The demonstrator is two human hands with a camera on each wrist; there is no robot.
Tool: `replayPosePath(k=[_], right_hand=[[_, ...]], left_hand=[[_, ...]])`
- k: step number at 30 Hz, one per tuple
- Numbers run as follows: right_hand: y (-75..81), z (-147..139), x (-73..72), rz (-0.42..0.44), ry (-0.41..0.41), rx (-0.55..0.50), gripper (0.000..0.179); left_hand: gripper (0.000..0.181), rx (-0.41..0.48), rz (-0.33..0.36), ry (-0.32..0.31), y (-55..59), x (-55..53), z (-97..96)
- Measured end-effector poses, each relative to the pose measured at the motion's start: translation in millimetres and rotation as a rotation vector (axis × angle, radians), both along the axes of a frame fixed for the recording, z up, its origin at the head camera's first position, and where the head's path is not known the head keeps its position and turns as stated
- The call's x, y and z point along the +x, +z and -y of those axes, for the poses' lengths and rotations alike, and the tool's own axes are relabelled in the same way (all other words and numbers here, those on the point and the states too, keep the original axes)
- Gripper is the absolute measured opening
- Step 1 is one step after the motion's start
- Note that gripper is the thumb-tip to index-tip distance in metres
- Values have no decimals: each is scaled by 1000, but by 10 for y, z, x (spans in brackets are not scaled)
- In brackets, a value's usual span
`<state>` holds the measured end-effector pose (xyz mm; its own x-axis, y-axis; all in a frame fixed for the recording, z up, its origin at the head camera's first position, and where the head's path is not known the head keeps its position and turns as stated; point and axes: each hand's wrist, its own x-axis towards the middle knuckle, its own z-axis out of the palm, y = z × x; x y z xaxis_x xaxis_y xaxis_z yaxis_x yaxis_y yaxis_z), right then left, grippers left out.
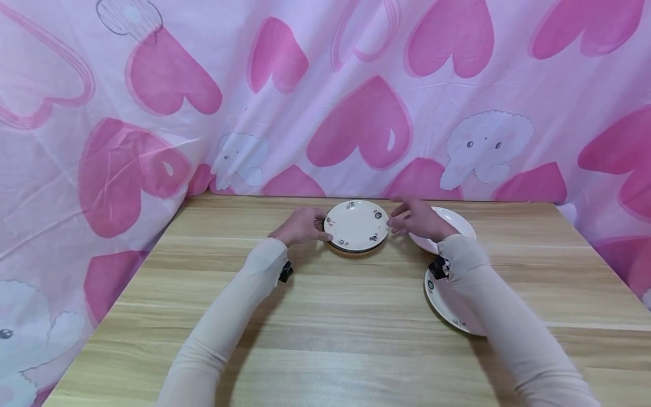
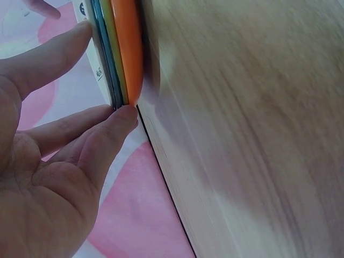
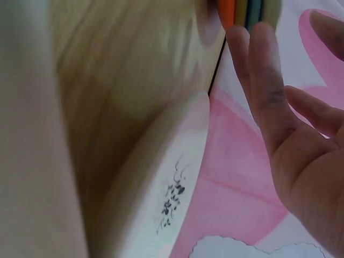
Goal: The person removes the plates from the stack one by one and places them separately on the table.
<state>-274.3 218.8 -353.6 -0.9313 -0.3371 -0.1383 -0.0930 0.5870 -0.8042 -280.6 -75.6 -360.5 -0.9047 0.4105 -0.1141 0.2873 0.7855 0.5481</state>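
Note:
A white plate [image 1: 356,226] with small dark and red prints tops a stack at the far middle of the table. Beneath it show a teal layer [image 2: 107,51], a yellow one [image 2: 118,51] and an orange one [image 2: 129,48]. My left hand [image 1: 300,226] touches the stack's left side, its thumb at the top plate's rim and its fingers at the edges. By the right side is my right hand [image 1: 419,219], fingers mostly straight; in the right wrist view their tips lie at the stack's edge, contact unclear.
Behind my right hand lies a white plate [image 1: 460,223], partly covered. Nearer, under my right forearm, is another white plate [image 1: 445,302] with prints. The wooden table [image 1: 325,339] ends at a pink heart-patterned cloth [image 1: 325,102] hanging behind it.

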Motion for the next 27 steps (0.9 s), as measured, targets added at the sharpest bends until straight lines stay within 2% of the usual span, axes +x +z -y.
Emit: replayPosePath(k=[7,14,22,27], right_hand=[[-9,50,36,-11,9,25,68],[16,111,36,8,48,23,68],[5,157,6,-74,35,185,67],[5,159,3,-76,22,187,68]], left_hand=[[46,-17,-11,-5,8,0,-8],[45,-11,8,7,38,24,-4],[35,0,36,-3,51,29,-2],[33,12,48,-6,43,27,-4]])
